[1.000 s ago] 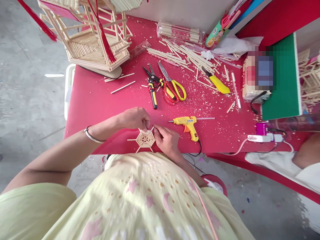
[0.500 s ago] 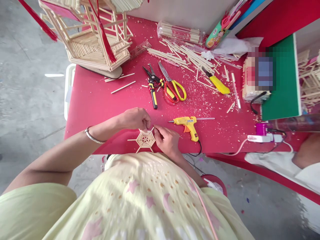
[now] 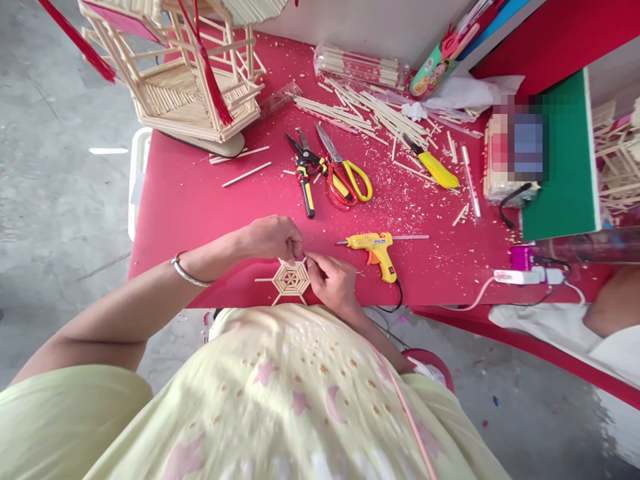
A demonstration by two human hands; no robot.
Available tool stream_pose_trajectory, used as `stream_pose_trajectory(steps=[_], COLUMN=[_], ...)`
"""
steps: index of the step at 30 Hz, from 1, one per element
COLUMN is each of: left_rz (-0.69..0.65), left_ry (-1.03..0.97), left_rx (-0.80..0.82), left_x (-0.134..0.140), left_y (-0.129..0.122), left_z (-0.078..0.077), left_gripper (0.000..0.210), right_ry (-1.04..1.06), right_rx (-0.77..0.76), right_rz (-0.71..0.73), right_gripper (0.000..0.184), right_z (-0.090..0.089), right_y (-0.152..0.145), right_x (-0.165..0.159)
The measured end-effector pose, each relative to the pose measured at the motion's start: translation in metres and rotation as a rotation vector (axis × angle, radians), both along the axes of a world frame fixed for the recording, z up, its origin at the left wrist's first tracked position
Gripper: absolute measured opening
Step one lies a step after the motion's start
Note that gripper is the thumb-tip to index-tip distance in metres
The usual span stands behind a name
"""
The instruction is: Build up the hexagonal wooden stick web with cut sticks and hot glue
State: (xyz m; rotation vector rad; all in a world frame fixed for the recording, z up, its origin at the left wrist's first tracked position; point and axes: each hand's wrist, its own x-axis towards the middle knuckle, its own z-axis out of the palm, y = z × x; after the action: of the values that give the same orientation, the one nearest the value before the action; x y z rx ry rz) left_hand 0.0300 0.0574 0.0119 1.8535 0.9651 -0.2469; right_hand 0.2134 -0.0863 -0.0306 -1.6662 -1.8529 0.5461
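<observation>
A small hexagonal web of wooden sticks [image 3: 291,280], with spokes poking out past its rings, lies flat at the table's front edge by my shirt. Over its upper edge, my left hand [image 3: 274,238] is closed, knuckles up, its fingertips pressed down at the upper spokes. My right hand [image 3: 334,281] pinches at the web's upper right corner, thumb and forefinger together beside the left fingertips. Whatever small piece may sit between the fingertips is hidden. Just right of my right hand, a yellow hot glue gun [image 3: 376,252] lies on its side with a glue stick in its back.
Pliers [image 3: 306,180], scissors [image 3: 350,173] and a yellow-handled knife [image 3: 435,167] lie beyond my hands. Loose sticks [image 3: 360,110] and crumbs spread behind. A stick-built pavilion [image 3: 195,93] stands back left, a power strip [image 3: 525,276] right, near another person's arm [image 3: 615,303].
My right hand has shifted very slightly left, towards the web's corner. The left hand and the web stay almost where they were.
</observation>
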Motion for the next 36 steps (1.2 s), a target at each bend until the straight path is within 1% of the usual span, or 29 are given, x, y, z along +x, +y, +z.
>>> stream_pose_trajectory(steps=[3, 5, 8, 12, 17, 21, 23, 25, 26, 27, 29, 31, 33, 36], left_rz=[-0.002, -0.006, -0.011, 0.016, 0.074, 0.174, 0.213, 0.247, 0.234, 0.180, 0.093, 0.066, 0.071, 0.133], left_ry=[-0.006, -0.012, -0.012, -0.013, -0.118, -0.245, -0.284, -0.264, -0.239, -0.215, -0.190, -0.157, -0.148, -0.172], left_rx=[-0.002, 0.001, -0.001, 0.025, 0.165, 0.279, 0.338, 0.353, 0.338, 0.315, 0.323, 0.378, 0.418, 0.471], left_x=[0.000, 0.000, -0.001, -0.003, -0.010, -0.028, -0.043, -0.060, -0.068, -0.075, -0.086, -0.091, -0.092, -0.088], left_y=[0.000, 0.000, -0.001, -0.003, -0.004, -0.006, -0.012, -0.024, -0.031, -0.038, -0.054, -0.068, -0.075, -0.074], left_z=[0.001, 0.001, 0.001, 0.002, 0.004, 0.010, 0.012, 0.012, 0.012, 0.010, 0.006, 0.000, -0.006, -0.013], left_gripper=[0.018, 0.018, 0.017, 0.015, 0.017, 0.023, 0.026, 0.027, 0.028, 0.027, 0.024, 0.021, 0.022, 0.026], right_ry=[0.055, 0.017, -0.063, -0.053, -0.018, -0.025, -0.059, -0.097, -0.119, -0.144, -0.201, -0.248, -0.266, -0.252], right_rx=[0.024, 0.021, 0.005, 0.020, 0.051, 0.084, 0.099, 0.115, 0.121, 0.125, 0.116, 0.094, 0.073, 0.073], right_rz=[-0.088, -0.112, -0.118, -0.097, -0.083, -0.058, -0.045, -0.012, 0.012, 0.035, 0.074, 0.089, 0.095, 0.084], right_gripper=[0.029, 0.030, 0.029, 0.028, 0.027, 0.029, 0.028, 0.028, 0.029, 0.030, 0.031, 0.027, 0.023, 0.021], right_z=[-0.001, -0.003, -0.004, -0.004, -0.004, 0.000, 0.003, 0.006, 0.007, 0.008, 0.008, 0.006, 0.004, 0.002], right_y=[-0.001, -0.001, -0.001, -0.002, -0.002, -0.009, -0.017, -0.026, -0.031, -0.034, -0.040, -0.042, -0.042, -0.038], right_x=[-0.001, -0.003, -0.004, -0.004, -0.003, 0.003, 0.010, 0.018, 0.022, 0.026, 0.031, 0.032, 0.030, 0.022])
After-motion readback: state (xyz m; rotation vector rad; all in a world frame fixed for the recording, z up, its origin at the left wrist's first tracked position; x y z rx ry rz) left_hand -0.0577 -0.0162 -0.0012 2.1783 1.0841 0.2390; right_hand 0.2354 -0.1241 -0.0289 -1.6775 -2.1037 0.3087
